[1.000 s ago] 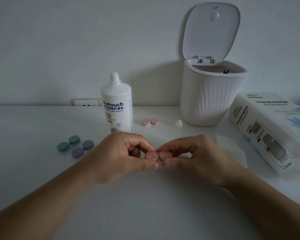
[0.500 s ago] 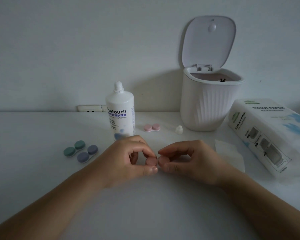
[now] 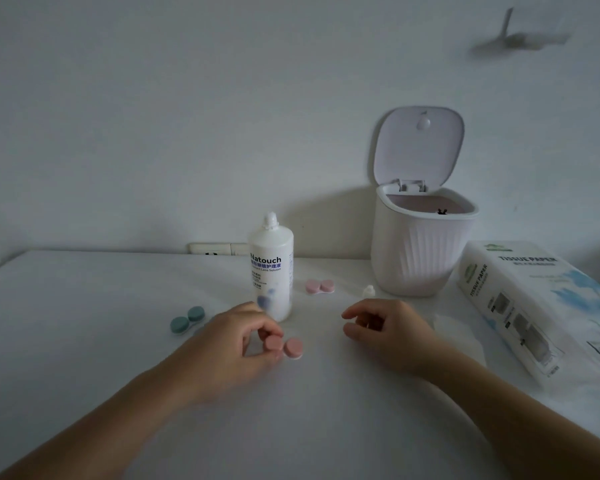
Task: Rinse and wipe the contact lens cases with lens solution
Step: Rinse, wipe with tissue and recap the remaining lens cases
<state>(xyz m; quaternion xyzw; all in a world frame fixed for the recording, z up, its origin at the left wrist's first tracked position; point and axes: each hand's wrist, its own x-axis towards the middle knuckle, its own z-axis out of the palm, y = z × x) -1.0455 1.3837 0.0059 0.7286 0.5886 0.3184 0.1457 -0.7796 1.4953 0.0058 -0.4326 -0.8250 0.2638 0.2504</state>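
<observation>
The left hand's (image 3: 232,344) fingers (image 3: 262,332) pinch one cap of the dark pink lens case (image 3: 284,347) on the counter (image 3: 84,341), likely steadying it for opening. The right hand (image 3: 385,332), at three o'clock, hangs loosely curled and holds nothing. The solution bottle (image 3: 271,268) stands at twelve o'clock. A second ago both hands pinched the case together; the right has let go.

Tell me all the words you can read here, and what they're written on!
"Natouch": on the white solution bottle.
"Lens Solution": small print under it; the other lines there are too small to read.
"TISSUE PAPER": on the top and the side of the tissue pack.
The tissue pack's other small print is too blurred to read.
</observation>
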